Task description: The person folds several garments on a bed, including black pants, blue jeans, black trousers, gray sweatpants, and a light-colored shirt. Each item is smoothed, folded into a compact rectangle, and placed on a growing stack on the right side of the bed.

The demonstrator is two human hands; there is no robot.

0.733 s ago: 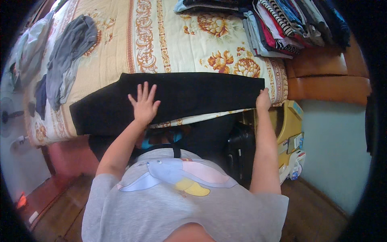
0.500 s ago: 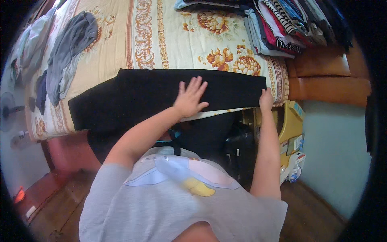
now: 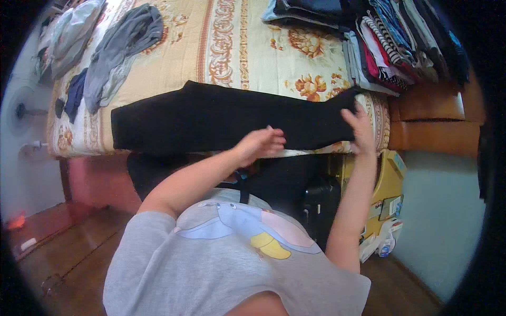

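Black trousers (image 3: pixel 237 116) lie folded lengthwise, not yet crosswise; the left hand (image 3: pixel 260 144) is half-curled, empty; I cannot tell whether the right hand (image 3: pixel 361 130) grips the hem (image 3: pixel 348 100).

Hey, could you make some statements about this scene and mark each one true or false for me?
1. The trousers lie across the bedspread. True.
2. The trousers are white. False: they are black.
3. The right hand is at the trousers' right end, the left hand by their near edge. True.
4. The bedspread is plain. False: it has a floral pattern.
5. Folded clothes are piled at the upper right. True.
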